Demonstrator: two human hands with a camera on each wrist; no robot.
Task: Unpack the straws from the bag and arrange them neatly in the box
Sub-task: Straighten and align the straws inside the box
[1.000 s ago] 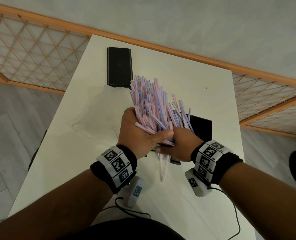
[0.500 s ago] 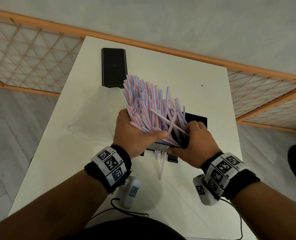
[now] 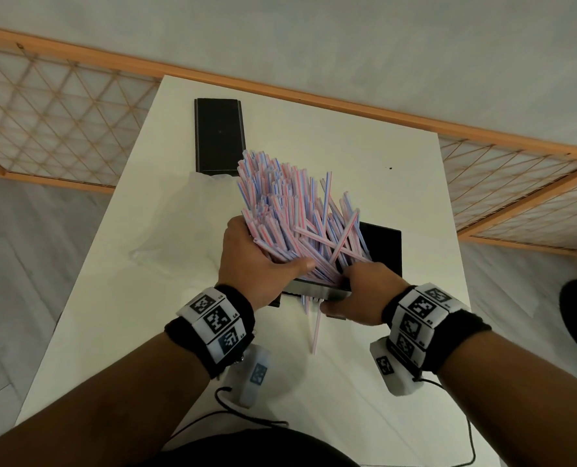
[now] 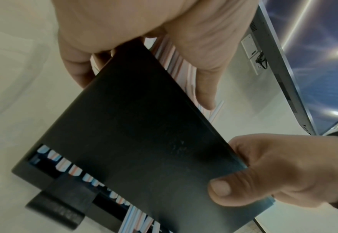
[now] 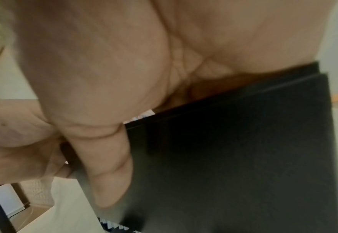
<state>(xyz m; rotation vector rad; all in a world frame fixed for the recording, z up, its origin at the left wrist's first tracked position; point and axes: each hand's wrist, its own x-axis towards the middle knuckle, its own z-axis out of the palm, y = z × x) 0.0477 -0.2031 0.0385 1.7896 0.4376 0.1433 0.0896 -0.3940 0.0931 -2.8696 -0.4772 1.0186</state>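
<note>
A thick bundle of pink, blue and white striped straws [image 3: 290, 214] fans up and away out of the black box [image 3: 383, 246] at mid-table. My left hand [image 3: 263, 264] grips the bundle at its lower end, thumb across the front. My right hand [image 3: 356, 291] holds the box's near edge, thumb underneath. The left wrist view shows the box's dark underside [image 4: 144, 134], with straw ends [image 4: 64, 167] showing through a slot and my right thumb [image 4: 220, 189] pressed on it. In the right wrist view, my thumb [image 5: 108, 165] lies against the box [image 5: 234, 157]. How the straws lie inside the box is hidden.
The black lid [image 3: 219, 136] lies at the far left of the white table [image 3: 364, 170]. The clear plastic bag [image 3: 179, 227] lies crumpled left of my left hand. A few loose straws [image 3: 315, 328] stick out below the box toward me. Wooden lattice railings flank the table.
My right hand has left the straw bundle, moved right and taken hold of the box's near edge. The straws have spread further to the right. My left hand keeps its grip.
</note>
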